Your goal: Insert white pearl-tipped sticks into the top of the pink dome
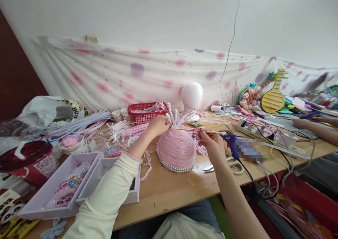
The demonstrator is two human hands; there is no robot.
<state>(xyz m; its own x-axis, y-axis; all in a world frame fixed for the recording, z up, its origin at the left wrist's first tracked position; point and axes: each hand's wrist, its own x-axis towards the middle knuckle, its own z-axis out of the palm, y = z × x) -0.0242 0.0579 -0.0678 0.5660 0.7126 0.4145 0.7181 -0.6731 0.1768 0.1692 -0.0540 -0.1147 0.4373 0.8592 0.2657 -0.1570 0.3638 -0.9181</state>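
Observation:
A pink dome (175,149) wound with fluffy strands, trimmed with pearls along its rim, stands on the table before me. Pale pearl-tipped stems (182,119) spray up from its top. My left hand (160,125) is closed at the stems' left side, its fingertips partly hidden. Between the fingers of my right hand (213,143) is a thin wooden stick (186,129), its far end against the stems' base. A blue glue gun (232,144) lies just right of that hand. Scissors (237,165) rest beneath the right wrist.
Two white trays (49,193) of gems and beads sit at left, near a red lidded bucket (34,165). Behind are a red basket (134,118) and a white foam head (192,95). Cables trail from a power strip (253,133); another person's hand (302,123) is at far right.

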